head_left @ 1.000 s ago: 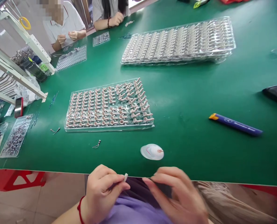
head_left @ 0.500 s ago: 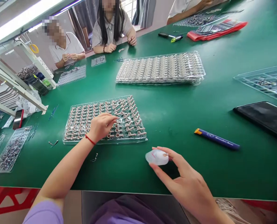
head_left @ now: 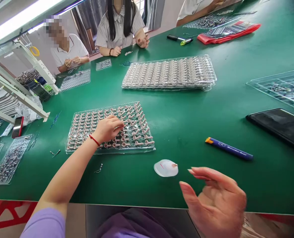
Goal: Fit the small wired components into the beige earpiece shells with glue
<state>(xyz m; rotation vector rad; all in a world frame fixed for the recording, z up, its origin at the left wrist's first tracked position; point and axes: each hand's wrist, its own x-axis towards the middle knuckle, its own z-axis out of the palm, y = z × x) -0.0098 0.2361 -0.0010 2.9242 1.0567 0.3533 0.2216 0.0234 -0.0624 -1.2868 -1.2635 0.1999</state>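
My left hand (head_left: 109, 128) reaches over a clear plastic tray (head_left: 117, 152) filled with rows of beige earbud-like shells (head_left: 87, 127), each a round cup with a stem. Its thumb and fingers are pinched together above the right half of the tray; what they hold, if anything, is too small to make out. My right hand (head_left: 213, 198) is open at the front of the table, thumb and fingers apart and nothing between them. Just left of its fingertips, a squat translucent white plastic piece (head_left: 165, 168) lies on the table, with a red line and a small beige tip.
Stacked clear trays (head_left: 169, 74) of similar shells stand farther back. To the right are a blue marker-like stick (head_left: 230, 149), a black tablet-like slab (head_left: 278, 125) and a parts tray (head_left: 280, 86). Small wired parts (head_left: 99, 168) lie in front. Co-workers (head_left: 120, 33) sit opposite.
My right hand has let go of the white plastic piece and drawn back toward the lower right, its fingers spread. My left hand stays over the tray with little movement.
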